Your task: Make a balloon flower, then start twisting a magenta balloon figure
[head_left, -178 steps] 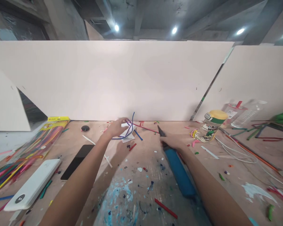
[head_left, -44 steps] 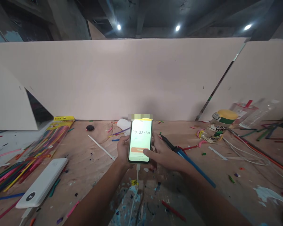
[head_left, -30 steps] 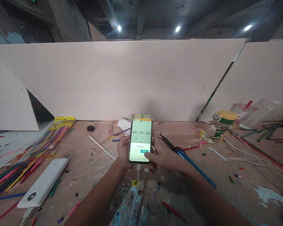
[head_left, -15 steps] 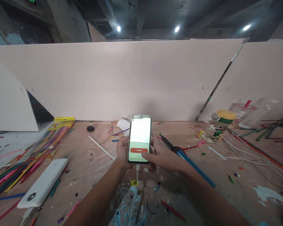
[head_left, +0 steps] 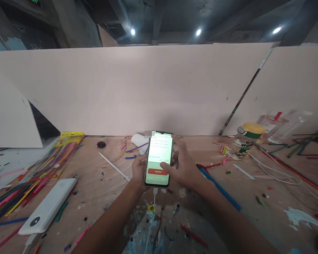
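Note:
A lit smartphone (head_left: 159, 158) stands upright above the wooden table (head_left: 100, 183), its white cable (head_left: 151, 218) hanging from the bottom edge. My left hand (head_left: 139, 171) is wrapped round its left side and back. My right hand (head_left: 181, 165) cups the right edge, its thumb on the screen just above a red bar. Behind my right hand lies a blue-handled soldering iron (head_left: 218, 187) on the table.
A white power bank (head_left: 46, 206) and a packet of coloured sticks (head_left: 29, 173) lie at the left. A yellow-lidded bottle (head_left: 245, 141), plastic cups (head_left: 274, 125) and cables (head_left: 278, 173) are at the right. Stick offcuts and paint smears litter the table; white boards stand behind.
The phone, lying on the table six seconds ago, is now held in both hands. Its screen went from a timer to a text page with a red bar; my right fingers have lifted along the phone's edge.

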Demonstrator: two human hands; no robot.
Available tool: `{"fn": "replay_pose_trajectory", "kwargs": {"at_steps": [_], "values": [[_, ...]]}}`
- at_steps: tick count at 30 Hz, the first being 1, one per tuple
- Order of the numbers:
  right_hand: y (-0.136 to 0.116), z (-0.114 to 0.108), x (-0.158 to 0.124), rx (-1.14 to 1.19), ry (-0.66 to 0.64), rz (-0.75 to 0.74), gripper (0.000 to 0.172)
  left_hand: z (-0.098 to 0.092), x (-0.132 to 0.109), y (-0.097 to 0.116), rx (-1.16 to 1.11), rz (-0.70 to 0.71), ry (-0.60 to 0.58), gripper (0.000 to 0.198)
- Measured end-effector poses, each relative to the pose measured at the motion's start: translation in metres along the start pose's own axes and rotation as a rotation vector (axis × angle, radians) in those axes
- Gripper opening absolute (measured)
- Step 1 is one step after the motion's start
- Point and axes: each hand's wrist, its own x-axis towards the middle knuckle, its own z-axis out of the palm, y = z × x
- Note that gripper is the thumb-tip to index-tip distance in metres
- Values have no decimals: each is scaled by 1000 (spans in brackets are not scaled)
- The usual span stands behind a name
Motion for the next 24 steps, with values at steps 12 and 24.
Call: {"fn": "replay_pose_trajectory", "kwargs": {"at_steps": [12, 24], "values": [[-1, -2, 0, 25, 20, -50, 58, -4, 0, 3, -59, 25, 18, 56], [0, -2, 1, 118, 105, -170, 32, -4, 1, 5, -87, 36, -12, 51]]}}
